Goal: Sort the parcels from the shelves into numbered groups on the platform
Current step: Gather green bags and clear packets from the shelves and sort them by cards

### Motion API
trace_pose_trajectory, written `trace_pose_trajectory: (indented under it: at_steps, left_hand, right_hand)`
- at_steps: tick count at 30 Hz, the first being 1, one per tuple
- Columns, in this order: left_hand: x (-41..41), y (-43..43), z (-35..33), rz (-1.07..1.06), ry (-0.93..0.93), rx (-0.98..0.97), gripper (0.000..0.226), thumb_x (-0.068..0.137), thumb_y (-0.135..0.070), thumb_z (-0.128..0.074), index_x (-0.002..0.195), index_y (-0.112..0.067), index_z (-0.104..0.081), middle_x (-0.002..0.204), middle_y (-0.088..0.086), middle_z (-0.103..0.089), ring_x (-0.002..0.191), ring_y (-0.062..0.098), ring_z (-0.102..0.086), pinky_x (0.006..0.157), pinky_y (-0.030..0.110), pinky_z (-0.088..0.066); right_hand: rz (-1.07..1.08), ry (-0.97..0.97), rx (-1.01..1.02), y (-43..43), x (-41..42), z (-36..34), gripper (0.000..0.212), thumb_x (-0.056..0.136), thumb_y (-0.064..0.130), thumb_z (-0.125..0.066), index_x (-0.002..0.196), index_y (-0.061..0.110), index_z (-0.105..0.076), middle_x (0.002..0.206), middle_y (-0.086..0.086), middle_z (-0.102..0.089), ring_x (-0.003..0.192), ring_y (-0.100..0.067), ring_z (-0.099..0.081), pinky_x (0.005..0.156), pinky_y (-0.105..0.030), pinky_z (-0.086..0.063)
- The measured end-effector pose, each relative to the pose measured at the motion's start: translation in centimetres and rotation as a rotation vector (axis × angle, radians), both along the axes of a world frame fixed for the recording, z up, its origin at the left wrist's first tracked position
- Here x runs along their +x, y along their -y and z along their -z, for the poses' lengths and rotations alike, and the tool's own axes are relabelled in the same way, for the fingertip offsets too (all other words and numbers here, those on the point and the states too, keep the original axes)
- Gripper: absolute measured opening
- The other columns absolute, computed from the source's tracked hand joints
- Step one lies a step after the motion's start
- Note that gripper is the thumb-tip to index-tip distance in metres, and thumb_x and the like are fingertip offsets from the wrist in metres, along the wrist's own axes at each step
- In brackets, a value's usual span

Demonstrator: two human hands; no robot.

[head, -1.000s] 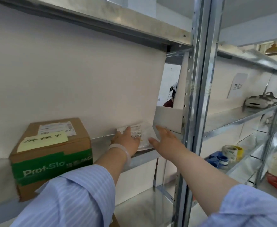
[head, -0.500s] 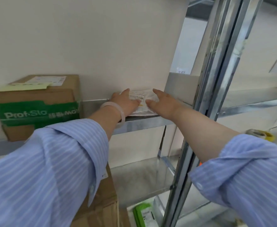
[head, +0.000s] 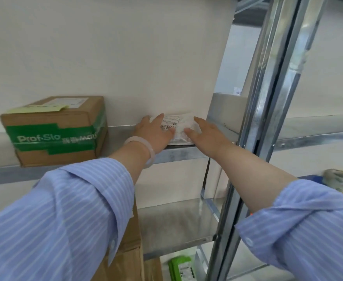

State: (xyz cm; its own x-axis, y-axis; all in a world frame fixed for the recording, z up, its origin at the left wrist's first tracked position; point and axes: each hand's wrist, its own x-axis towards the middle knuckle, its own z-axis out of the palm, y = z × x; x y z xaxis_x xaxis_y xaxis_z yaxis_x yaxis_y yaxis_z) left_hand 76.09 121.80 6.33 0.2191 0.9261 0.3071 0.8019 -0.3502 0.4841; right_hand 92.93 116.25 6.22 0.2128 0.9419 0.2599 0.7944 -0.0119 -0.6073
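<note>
A small white plastic parcel point(head: 180, 126) with a barcode label lies flat on the metal shelf point(head: 182, 154) against the white back wall. My left hand point(head: 153, 133) rests on its left part with fingers stretched out. From the right, my right hand point(head: 204, 132) touches it with straight fingers. A brown cardboard box point(head: 55, 130) with green tape and a yellow note stands at the left end of the same shelf, apart from both hands.
A steel upright point(head: 268, 110) rises just right of my right arm. The lower shelf point(head: 176, 224) holds a brown carton point(head: 130, 258) at the left. A green-and-white packet point(head: 181, 268) lies below it. Tape rolls point(head: 341, 180) sit at the far right.
Both hands have come down flat onto the white parcel, which first stood tilted against the wall and now lies on the shelf. The view has dropped lower and moved closer.
</note>
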Motion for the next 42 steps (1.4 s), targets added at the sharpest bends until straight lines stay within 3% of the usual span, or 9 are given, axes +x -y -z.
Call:
trace_pose_trajectory:
  at_steps: [13,23,42]
  left_hand:
    - [-0.3,6.6,1.1,-0.06,-0.153,0.094,0.068,0.091,-0.064,-0.037,0.15,-0.038,-0.018,0.16,0.003,-0.011,0.146,0.03,-0.012,0.118,0.043,-0.019]
    - [-1.6,12.0,3.9,-0.026,-0.281,0.111,0.068,0.091,-0.063,-0.037,0.15,-0.039,-0.015,0.16,0.004,-0.012,0.145,0.028,-0.016,0.115,0.041,-0.021]
    - [-9.0,17.6,5.6,0.003,-0.319,0.066,0.069,0.091,-0.064,-0.035,0.151,-0.039,-0.012,0.161,0.002,-0.009,0.146,0.028,-0.015,0.116,0.045,-0.022]
  right_hand:
    - [-0.059,0.1,0.099,5.5,0.4,2.3,0.068,0.094,0.054,-0.045,0.152,0.027,-0.021,0.156,0.0,-0.028,0.143,-0.018,-0.024,0.115,-0.033,-0.024]
    - [-0.027,0.173,0.049,11.0,-1.2,4.3,0.071,0.092,0.056,-0.045,0.152,0.03,-0.017,0.157,0.003,-0.024,0.145,-0.019,-0.02,0.117,-0.039,-0.021]
    - [0.01,0.221,-0.02,17.0,-7.9,6.3,0.072,0.091,0.057,-0.045,0.152,0.03,-0.017,0.157,0.003,-0.025,0.145,-0.018,-0.021,0.118,-0.04,-0.022]
